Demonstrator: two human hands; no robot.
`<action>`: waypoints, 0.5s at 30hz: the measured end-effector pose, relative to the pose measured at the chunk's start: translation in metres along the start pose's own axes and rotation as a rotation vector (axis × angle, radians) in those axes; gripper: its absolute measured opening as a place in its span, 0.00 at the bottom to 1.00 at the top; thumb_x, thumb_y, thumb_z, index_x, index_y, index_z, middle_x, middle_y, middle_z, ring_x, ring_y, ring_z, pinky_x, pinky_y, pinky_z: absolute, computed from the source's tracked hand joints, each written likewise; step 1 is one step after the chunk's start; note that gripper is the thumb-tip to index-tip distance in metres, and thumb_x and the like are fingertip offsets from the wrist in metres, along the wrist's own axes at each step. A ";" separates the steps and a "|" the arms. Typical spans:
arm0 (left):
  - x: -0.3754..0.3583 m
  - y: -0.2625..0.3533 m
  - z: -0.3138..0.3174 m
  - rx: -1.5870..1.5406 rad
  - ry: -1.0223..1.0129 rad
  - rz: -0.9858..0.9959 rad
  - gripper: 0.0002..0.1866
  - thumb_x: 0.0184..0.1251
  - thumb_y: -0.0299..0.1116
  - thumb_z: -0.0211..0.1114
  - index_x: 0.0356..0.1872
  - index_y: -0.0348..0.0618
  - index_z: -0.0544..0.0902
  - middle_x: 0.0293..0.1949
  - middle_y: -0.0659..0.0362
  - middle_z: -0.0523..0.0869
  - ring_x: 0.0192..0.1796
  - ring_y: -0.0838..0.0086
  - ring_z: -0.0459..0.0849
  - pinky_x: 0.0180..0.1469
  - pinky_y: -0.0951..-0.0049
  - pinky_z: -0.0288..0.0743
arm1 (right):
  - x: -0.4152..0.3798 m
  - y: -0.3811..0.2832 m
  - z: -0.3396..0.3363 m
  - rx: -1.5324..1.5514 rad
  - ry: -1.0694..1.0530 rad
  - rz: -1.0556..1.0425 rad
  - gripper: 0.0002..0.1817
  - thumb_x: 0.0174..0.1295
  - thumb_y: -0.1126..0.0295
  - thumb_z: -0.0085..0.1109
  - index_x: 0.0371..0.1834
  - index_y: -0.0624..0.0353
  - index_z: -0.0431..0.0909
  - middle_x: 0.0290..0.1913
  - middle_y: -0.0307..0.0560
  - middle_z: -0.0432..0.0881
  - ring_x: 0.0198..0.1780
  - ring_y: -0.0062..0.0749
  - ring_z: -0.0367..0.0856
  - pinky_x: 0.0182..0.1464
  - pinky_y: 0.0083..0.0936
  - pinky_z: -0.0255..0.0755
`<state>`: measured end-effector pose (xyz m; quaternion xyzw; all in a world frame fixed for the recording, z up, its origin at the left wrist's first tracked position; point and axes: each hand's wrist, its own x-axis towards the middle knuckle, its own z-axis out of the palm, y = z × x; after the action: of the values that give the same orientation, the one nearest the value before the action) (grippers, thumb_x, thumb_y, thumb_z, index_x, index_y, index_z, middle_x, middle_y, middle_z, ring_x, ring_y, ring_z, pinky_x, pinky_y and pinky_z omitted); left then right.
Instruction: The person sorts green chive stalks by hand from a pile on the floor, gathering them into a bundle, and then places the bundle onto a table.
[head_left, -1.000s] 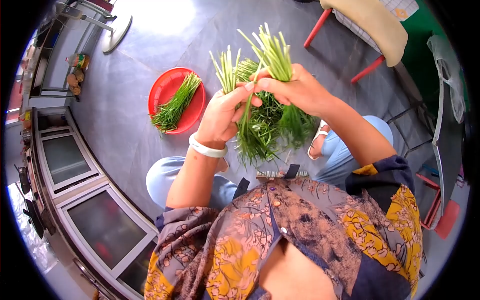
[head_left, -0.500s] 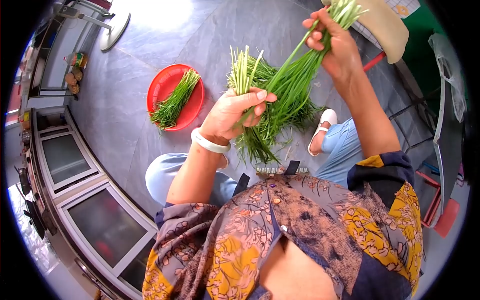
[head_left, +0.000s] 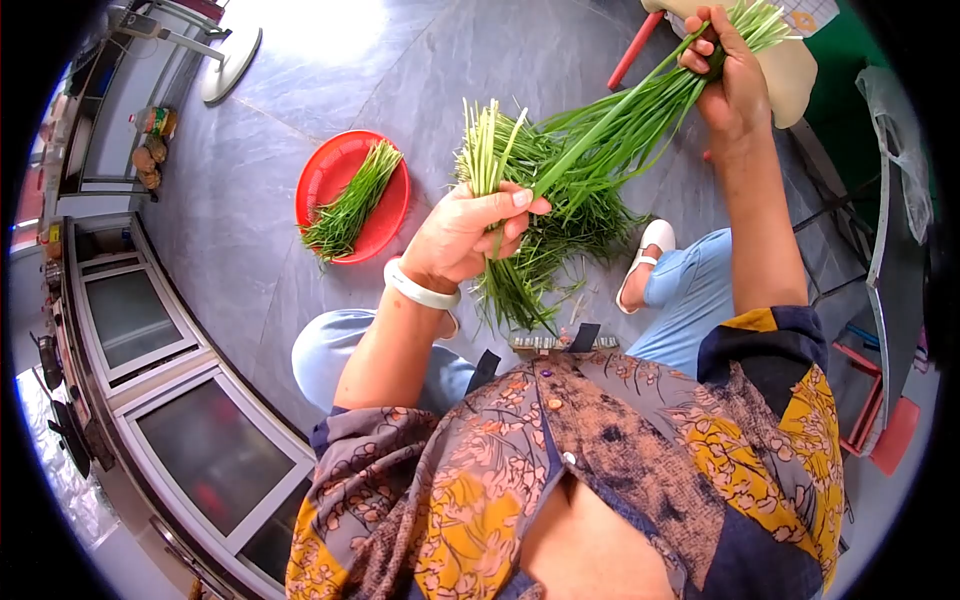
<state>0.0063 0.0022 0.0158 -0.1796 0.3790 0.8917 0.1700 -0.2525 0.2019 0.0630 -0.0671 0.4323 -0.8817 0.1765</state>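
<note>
My left hand [head_left: 478, 228] is closed around a bunch of garlic chives [head_left: 484, 150], pale stem ends up and green leaves hanging below. Its thumb and forefinger also pinch the leaf tips of a second bunch. Raised at the upper right, my right hand [head_left: 735, 85] grips that second bunch of chives [head_left: 640, 125] near its pale ends, and the long leaves stretch slantwise between both hands. Under them a loose pile of chives [head_left: 590, 220] lies on the floor, partly hidden by the held bunches. A red plate [head_left: 318, 180] with a neat bundle of chives [head_left: 352, 205] stands left of the pile.
Glass-fronted cabinets [head_left: 215, 450] line the left side. A white round stand base [head_left: 232, 65] rests at the upper left, near a bottle [head_left: 155, 121]. At the right are a beige cushioned seat [head_left: 780, 75], a red bar [head_left: 635, 50] and a plastic bag [head_left: 895, 150].
My right hand has moved up and to the right, drawing its bunch of chives out straighter. My left hand has stayed almost in place.
</note>
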 end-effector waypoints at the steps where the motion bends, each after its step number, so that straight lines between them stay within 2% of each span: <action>1: 0.000 -0.001 -0.001 0.007 -0.006 0.002 0.10 0.69 0.32 0.60 0.40 0.35 0.83 0.17 0.68 0.71 0.15 0.86 0.60 0.20 0.82 0.55 | 0.001 -0.003 -0.002 0.020 0.014 -0.007 0.10 0.70 0.62 0.53 0.36 0.56 0.72 0.25 0.36 0.75 0.20 0.13 0.68 0.19 0.12 0.62; 7: -0.002 -0.002 -0.004 -0.004 -0.003 -0.005 0.09 0.69 0.32 0.60 0.38 0.36 0.83 0.17 0.68 0.72 0.15 0.87 0.60 0.20 0.82 0.56 | 0.009 -0.014 -0.015 0.051 0.081 -0.082 0.09 0.70 0.62 0.55 0.39 0.56 0.73 0.25 0.35 0.75 0.20 0.13 0.69 0.18 0.12 0.63; 10: -0.001 -0.002 -0.004 -0.002 0.018 0.012 0.09 0.69 0.32 0.60 0.38 0.36 0.83 0.19 0.68 0.73 0.15 0.87 0.60 0.21 0.82 0.57 | 0.023 -0.016 -0.038 0.060 -0.065 -0.067 0.10 0.70 0.64 0.54 0.42 0.61 0.74 0.32 0.42 0.78 0.24 0.16 0.69 0.24 0.15 0.63; 11: 0.000 -0.002 -0.004 -0.003 0.059 0.041 0.09 0.69 0.33 0.60 0.38 0.37 0.83 0.20 0.67 0.74 0.15 0.87 0.60 0.21 0.82 0.57 | 0.027 -0.017 -0.045 0.075 -0.132 -0.060 0.11 0.70 0.66 0.54 0.44 0.64 0.74 0.35 0.46 0.80 0.27 0.17 0.69 0.26 0.16 0.63; 15: 0.007 -0.006 -0.006 -0.017 0.228 0.177 0.09 0.70 0.35 0.60 0.39 0.39 0.81 0.25 0.68 0.77 0.17 0.87 0.62 0.25 0.82 0.60 | 0.018 -0.018 -0.035 0.047 -0.134 -0.119 0.11 0.70 0.66 0.55 0.45 0.64 0.74 0.36 0.45 0.80 0.27 0.17 0.69 0.27 0.16 0.63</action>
<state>0.0046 0.0029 0.0048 -0.2471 0.4025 0.8803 0.0448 -0.2833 0.2315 0.0551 -0.1473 0.3939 -0.8941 0.1539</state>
